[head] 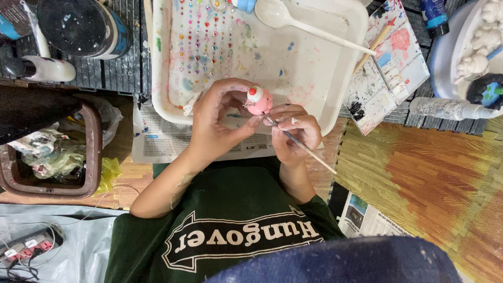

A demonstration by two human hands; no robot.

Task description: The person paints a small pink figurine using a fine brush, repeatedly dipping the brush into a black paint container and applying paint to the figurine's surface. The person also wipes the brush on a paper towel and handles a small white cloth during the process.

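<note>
Newspaper-covered floor is seen under a white tray. Over its near rim, a pink figurine is pinched in the left hand; a thin brush is gripped by the right hand. Wet paint could be smudged by pressing fingers.

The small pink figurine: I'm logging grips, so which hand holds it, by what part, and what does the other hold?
The left hand pinches the small pink figurine by its sides. The right hand grips a thin paintbrush near its tip.
</note>
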